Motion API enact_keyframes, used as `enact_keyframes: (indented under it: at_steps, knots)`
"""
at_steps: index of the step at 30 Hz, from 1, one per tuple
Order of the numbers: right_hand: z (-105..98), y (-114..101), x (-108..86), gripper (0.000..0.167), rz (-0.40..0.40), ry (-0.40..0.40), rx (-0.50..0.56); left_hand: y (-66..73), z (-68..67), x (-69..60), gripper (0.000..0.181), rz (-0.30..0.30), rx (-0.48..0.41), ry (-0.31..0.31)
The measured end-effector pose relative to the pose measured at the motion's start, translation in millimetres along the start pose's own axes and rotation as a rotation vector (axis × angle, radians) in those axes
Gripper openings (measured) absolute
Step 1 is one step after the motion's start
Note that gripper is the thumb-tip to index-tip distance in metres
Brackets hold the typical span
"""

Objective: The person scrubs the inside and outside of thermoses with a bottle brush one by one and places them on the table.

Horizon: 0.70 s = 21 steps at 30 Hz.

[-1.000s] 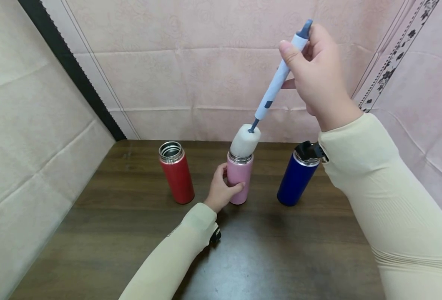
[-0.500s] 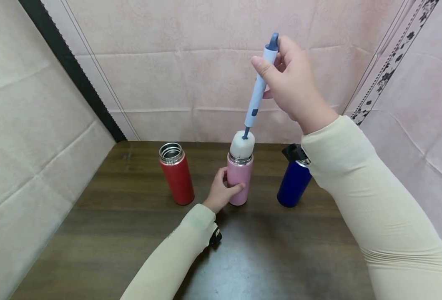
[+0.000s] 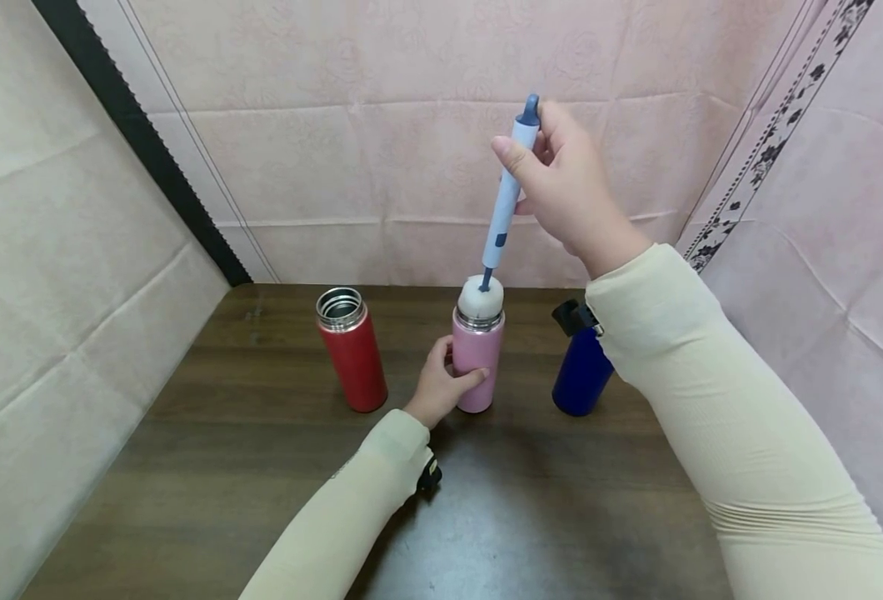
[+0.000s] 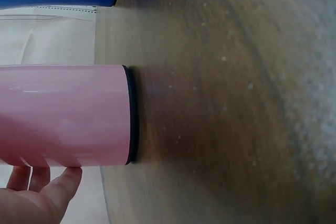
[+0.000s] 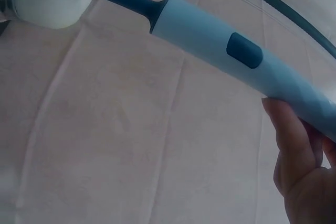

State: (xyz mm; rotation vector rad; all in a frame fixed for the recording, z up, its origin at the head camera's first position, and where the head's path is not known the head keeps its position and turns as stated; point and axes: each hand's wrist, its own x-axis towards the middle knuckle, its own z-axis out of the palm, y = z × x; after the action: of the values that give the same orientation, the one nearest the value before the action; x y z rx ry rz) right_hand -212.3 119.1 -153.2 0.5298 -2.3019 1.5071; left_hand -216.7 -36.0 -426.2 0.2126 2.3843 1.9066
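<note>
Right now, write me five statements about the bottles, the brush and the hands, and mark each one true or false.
1. The left hand holds the pink bottle. True.
2. The red bottle has an uncovered mouth. True.
3. The right hand grips the red bottle. False: it holds the light-blue brush handle.
4. The white sponge head is fully inside the red bottle. False: it is in the mouth of the pink bottle, partly showing above the rim.
5. In the head view, the blue bottle stands right of the pink bottle. True.
</note>
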Motion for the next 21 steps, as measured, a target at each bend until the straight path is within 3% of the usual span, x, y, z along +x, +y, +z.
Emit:
enact_keyframes:
  at_steps: [9, 17, 21]
  knots:
    - [3.6, 16.8, -3.4, 0.023, 0.017, -0.012, 0.041, 0.9, -1.2, 0.2, 0.069, 0.006, 0.01, -0.011]
    - [12.4, 24.0, -7.3, 0.025, 0.012, -0.051, -0.006, 1.1, -3.1, -0.1, 0.068, -0.018, 0.049, -0.006]
    - [22.0, 35.9, -11.5, 0.023, -0.028, -0.071, -0.001, 0.8, -2.9, 0.6, 0.066, -0.015, 0.05, -0.009]
